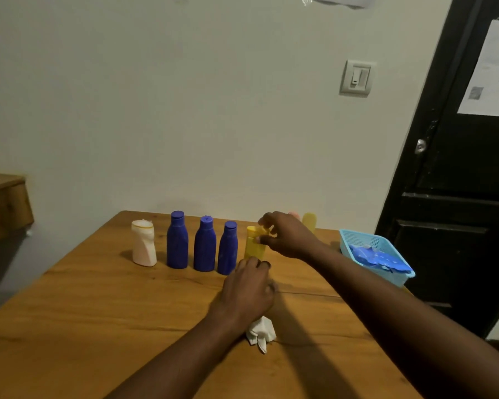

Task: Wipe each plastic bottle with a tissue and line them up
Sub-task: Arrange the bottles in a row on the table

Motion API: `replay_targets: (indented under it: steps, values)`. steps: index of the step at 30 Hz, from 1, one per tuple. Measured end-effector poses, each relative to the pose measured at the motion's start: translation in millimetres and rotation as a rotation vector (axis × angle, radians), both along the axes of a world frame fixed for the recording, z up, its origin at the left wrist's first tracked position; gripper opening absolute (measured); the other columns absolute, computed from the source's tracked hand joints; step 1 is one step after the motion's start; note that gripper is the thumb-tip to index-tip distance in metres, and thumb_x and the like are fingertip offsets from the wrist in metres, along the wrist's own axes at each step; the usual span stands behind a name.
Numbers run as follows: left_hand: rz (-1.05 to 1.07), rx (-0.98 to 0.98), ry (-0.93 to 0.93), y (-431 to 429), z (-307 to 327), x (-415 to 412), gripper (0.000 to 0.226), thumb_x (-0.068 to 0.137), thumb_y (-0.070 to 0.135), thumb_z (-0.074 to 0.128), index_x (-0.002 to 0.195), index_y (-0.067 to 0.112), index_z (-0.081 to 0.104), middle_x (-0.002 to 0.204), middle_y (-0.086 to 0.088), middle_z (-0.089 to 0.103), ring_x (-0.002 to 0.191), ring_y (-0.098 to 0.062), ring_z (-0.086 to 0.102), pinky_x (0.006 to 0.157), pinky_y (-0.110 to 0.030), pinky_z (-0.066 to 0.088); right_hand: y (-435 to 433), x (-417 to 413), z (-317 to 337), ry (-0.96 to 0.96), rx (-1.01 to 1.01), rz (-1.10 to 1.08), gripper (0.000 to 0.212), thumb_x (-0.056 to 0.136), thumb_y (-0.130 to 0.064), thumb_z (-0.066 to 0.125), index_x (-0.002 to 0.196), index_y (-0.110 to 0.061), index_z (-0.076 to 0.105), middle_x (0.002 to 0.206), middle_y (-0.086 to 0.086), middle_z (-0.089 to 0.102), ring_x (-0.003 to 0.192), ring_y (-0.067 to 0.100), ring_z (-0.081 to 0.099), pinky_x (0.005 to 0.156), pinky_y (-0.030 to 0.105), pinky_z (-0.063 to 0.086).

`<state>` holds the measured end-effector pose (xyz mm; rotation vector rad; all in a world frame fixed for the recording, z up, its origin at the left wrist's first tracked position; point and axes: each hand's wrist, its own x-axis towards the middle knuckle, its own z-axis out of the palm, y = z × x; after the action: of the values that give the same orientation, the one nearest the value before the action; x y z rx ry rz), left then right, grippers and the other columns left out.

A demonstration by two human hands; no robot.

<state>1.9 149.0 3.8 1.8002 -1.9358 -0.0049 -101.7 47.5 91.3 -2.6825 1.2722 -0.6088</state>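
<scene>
A white bottle (143, 243) and three blue bottles (177, 240), (204, 244), (227, 249) stand in a row on the wooden table (98, 306). A yellow bottle (252, 243) stands at the row's right end. My right hand (285, 236) pinches its cap at the top. My left hand (249, 287) holds its base, with fingers curled around the lower part. A crumpled white tissue (261, 334) lies on the table under my left wrist. Behind my right hand stand another yellow bottle (309, 221) and a pink one (294, 216), mostly hidden.
A light blue plastic basket (357, 240) with blue wrappers inside sits at the table's right edge. A black door (458, 168) is at the right, a wall behind the table, a wooden cabinet (3, 205) at far left.
</scene>
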Motion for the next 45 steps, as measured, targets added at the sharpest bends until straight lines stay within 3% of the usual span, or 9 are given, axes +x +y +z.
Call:
replay_targets:
  steps: [10, 15, 19, 25, 33, 45]
  values:
    - [-0.038, -0.007, 0.091, -30.5, -13.9, 3.3, 0.049, 0.102, 0.036, 0.055, 0.148, 0.022, 0.043, 0.144, 0.003, 0.043, 0.128, -0.013, 0.045, 0.099, -0.033, 0.049, -33.6, -1.2, 8.9, 0.018, 0.040, 0.004, 0.033, 0.092, -0.032, 0.069, 0.119, -0.013, 0.066, 0.109, 0.000, 0.061, 0.095, 0.014, 0.056, 0.074, 0.026, 0.047]
    - [-0.096, 0.024, 0.092, -57.0, -5.2, -2.3, 0.064, 0.100, 0.034, 0.058, 0.156, 0.022, 0.030, 0.159, -0.002, 0.029, 0.143, -0.020, 0.034, 0.109, -0.039, 0.046, -76.2, -8.4, 38.6, 0.050, 0.022, -0.019, 0.029, 0.089, -0.031, 0.071, 0.114, -0.015, 0.068, 0.111, 0.002, 0.064, 0.098, 0.018, 0.059, 0.084, 0.038, 0.054]
    - [-0.100, 0.082, 0.099, -97.6, -6.1, -1.7, 0.068, 0.101, 0.037, 0.058, 0.159, 0.022, 0.025, 0.165, -0.005, 0.022, 0.151, -0.025, 0.025, 0.119, -0.044, 0.037, -120.7, -3.3, 48.4, 0.062, 0.008, -0.031, 0.032, 0.091, -0.026, 0.070, 0.118, -0.010, 0.067, 0.115, 0.005, 0.064, 0.099, 0.021, 0.060, 0.082, 0.034, 0.052]
    - [-0.064, 0.126, 0.082, -153.5, -31.7, 2.0, 0.073, 0.100, 0.046, 0.057, 0.159, 0.021, 0.022, 0.162, -0.007, 0.027, 0.148, -0.026, 0.030, 0.116, -0.045, 0.038, -171.3, 4.6, 37.3, 0.084, 0.029, -0.075, 0.034, 0.092, -0.024, 0.070, 0.121, -0.007, 0.068, 0.117, 0.008, 0.067, 0.100, 0.023, 0.061, 0.082, 0.034, 0.052]
    - [-0.040, 0.185, 0.098, -188.6, -57.5, 0.6, 0.078, 0.104, 0.061, 0.036, 0.162, 0.013, 0.017, 0.170, -0.014, 0.015, 0.157, -0.029, 0.013, 0.127, -0.046, 0.018, -212.1, 5.8, 5.8, 0.122, 0.043, -0.124, 0.034, 0.092, -0.027, 0.070, 0.122, -0.012, 0.067, 0.121, 0.005, 0.067, 0.105, 0.023, 0.061, 0.091, 0.045, 0.055]
    - [-0.053, 0.118, 0.199, -182.7, -60.1, -0.9, 0.077, 0.104, 0.064, 0.032, 0.162, 0.015, 0.018, 0.170, -0.006, 0.018, 0.157, -0.021, 0.016, 0.126, -0.041, 0.022, -223.1, -1.7, 6.6, 0.137, 0.078, -0.142, 0.042, 0.091, -0.027, 0.069, 0.130, -0.013, 0.062, 0.130, 0.006, 0.063, 0.113, 0.024, 0.057, 0.093, 0.042, 0.052]
